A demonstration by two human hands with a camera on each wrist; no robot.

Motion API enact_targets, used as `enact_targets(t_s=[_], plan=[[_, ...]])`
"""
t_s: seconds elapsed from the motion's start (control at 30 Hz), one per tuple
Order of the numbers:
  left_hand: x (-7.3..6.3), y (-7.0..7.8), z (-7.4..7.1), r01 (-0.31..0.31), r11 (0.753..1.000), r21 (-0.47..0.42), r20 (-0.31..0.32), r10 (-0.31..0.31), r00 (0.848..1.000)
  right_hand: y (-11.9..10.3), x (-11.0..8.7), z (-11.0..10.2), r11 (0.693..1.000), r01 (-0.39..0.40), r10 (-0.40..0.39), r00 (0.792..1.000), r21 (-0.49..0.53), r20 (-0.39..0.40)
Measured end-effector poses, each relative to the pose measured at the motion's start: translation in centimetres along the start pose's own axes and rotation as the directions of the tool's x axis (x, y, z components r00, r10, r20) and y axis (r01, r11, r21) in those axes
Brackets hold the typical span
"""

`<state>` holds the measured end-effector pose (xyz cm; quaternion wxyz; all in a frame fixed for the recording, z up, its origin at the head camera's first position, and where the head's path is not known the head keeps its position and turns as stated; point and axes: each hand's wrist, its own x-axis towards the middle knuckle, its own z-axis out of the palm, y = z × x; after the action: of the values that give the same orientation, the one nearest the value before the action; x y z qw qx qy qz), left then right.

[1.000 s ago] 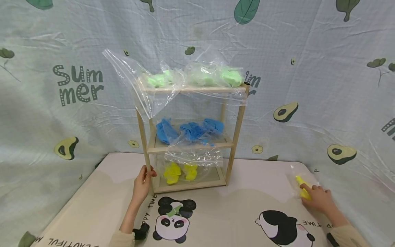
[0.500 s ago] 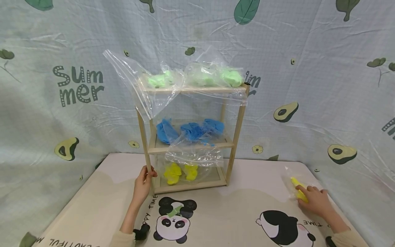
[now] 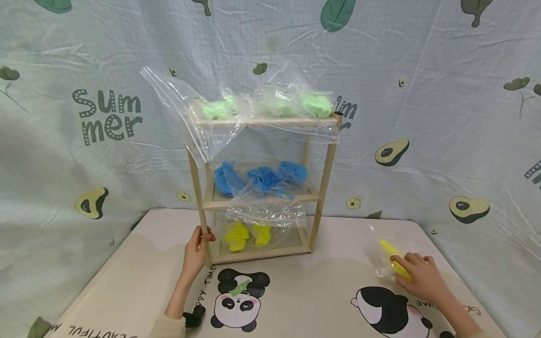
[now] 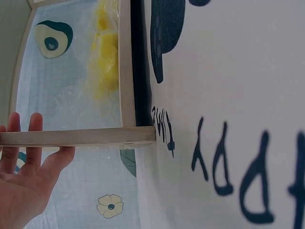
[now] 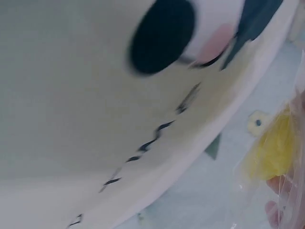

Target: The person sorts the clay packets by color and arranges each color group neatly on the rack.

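Note:
My left hand (image 3: 194,253) holds the front left post of a small wooden shelf (image 3: 259,257). In the left wrist view, the fingers lie behind the post (image 4: 86,138) and the thumb touches its near side. Over at the right, my right hand (image 3: 422,278) grips a clear plastic bag with a yellow lump (image 3: 388,248) inside, held above the table. The right wrist view catches this yellow lump (image 5: 276,148) through the film, with fingertips behind it; most of that hand is out of frame.
Bags with light green lumps (image 3: 220,109) lie on the top shelf, their film hanging over the front. Blue lumps (image 3: 263,179) occupy the middle shelf, and yellow lumps (image 3: 236,237) the bottom one. A printed curtain (image 3: 422,117) surrounds the table (image 3: 321,305).
My right hand has moved left, toward the shelf, carrying the bag with the yellow lump. The left hand has stayed on the post.

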<state>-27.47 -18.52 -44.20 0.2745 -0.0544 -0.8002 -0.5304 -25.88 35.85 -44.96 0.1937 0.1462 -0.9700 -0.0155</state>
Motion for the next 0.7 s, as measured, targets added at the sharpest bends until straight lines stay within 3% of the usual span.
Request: enact_targets(t_s=[0.2,0.3,0.47,0.7], plan=[[-0.2,2.1,-0.2,-0.009,1.0,0.0,-0.002,0.009,1.0,-1.8,-0.1,-0.9,0.995,0.097,-0.093,0.988,0.019,-0.125],[-0.1,1.4,-0.2,-0.001,1.0,0.015,0.003,0.001,1.0,-2.7,-0.1,-1.2,0.984,0.178,-0.171,0.963,0.013,-0.208],[0.2,-0.4,0.1,-0.005,1.0,0.03,0.006,0.004,1.0,-4.2,0.2,-1.5,0.957,0.289,-0.273,0.921,0.018,-0.277],[0.2,-0.8,0.2,-0.014,1.0,-0.009,-0.013,0.014,1.0,-6.3,1.1,-1.5,0.908,0.415,-0.364,0.854,0.064,-0.373]])
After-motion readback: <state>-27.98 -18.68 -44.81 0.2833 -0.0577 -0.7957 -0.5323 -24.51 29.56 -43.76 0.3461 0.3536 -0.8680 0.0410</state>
